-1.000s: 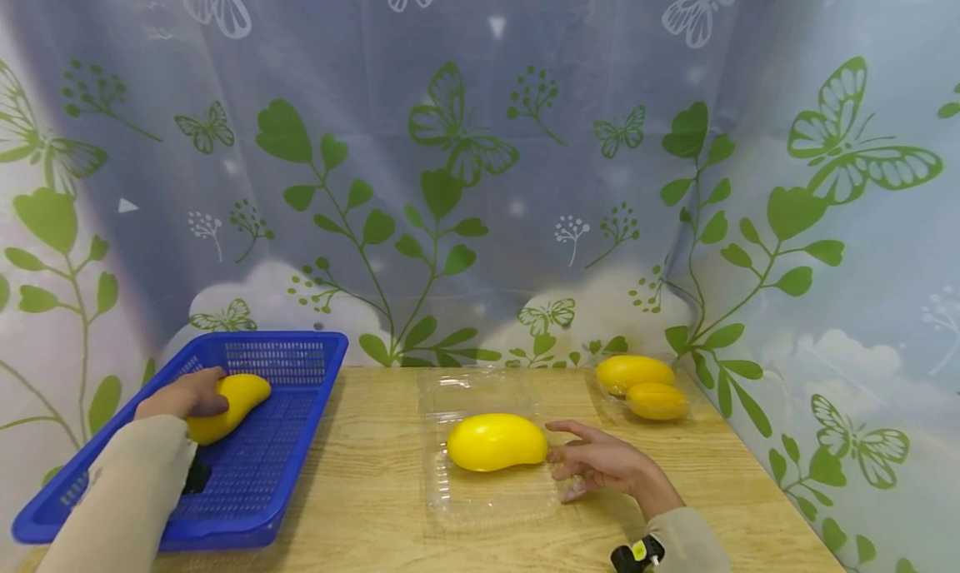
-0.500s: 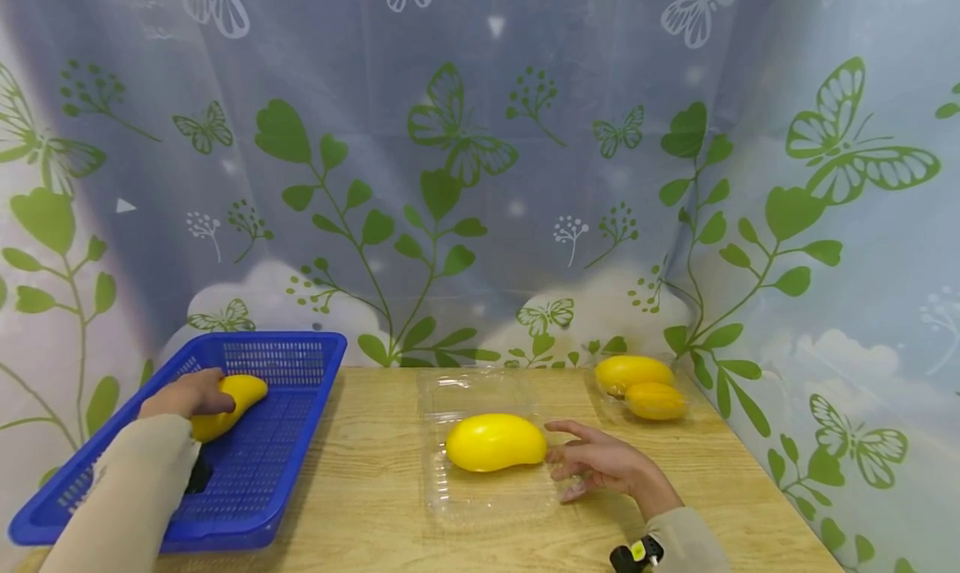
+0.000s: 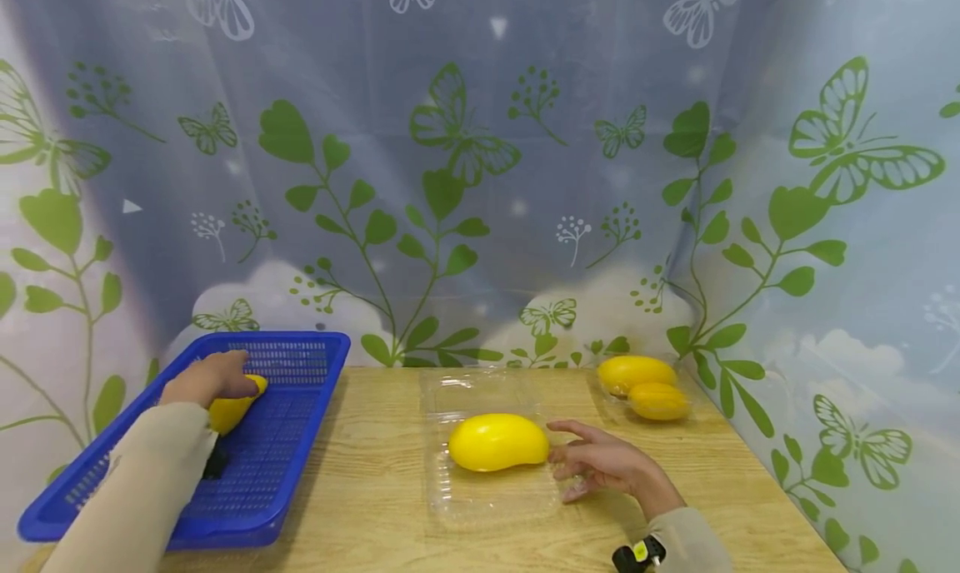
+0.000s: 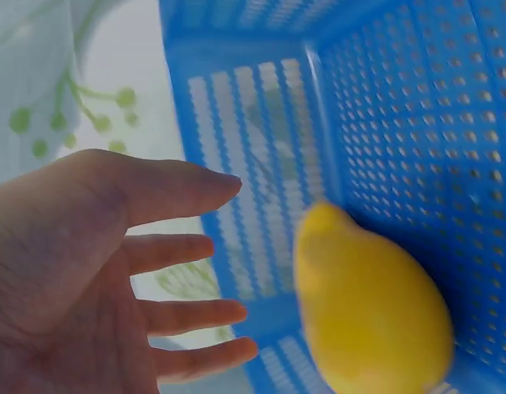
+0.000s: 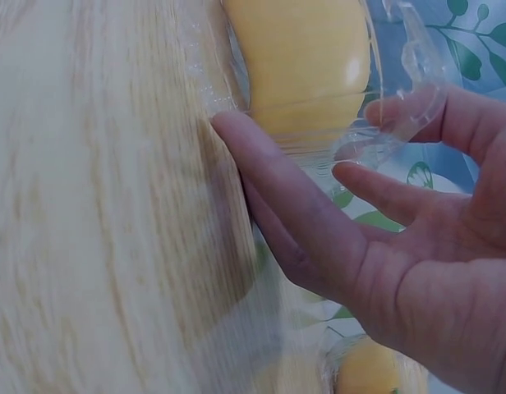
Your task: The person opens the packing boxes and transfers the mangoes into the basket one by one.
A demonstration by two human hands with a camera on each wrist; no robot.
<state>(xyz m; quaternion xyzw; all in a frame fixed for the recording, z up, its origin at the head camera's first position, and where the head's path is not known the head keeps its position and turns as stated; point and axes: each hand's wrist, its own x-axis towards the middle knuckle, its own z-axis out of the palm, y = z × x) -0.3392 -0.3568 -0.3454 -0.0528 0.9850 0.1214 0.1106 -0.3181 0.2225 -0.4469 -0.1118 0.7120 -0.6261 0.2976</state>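
Note:
A yellow mango (image 3: 234, 413) lies in the blue plastic basket (image 3: 306, 465), partly hidden by my left hand (image 3: 204, 380). In the left wrist view that hand's fingers are fairly straight and stand apart from the mango (image 4: 376, 312). Another mango (image 3: 498, 443) lies in a clear plastic clamshell box (image 3: 480, 506) at the middle of the table. My right hand (image 3: 611, 463) rests at the box's right edge, its fingers relaxed and slightly spread. In the right wrist view its fingertips touch the clear rim (image 5: 421, 74).
Two yellow mangoes (image 3: 637, 376) in clear plastic packaging sit at the back right of the wooden table (image 3: 375, 473). A butterfly-patterned curtain (image 3: 480, 181) hangs behind the table and along its right side.
My left hand has let go of the mango in the basket and lifted slightly up and to the right over it. The right hand and the box have stayed in place.

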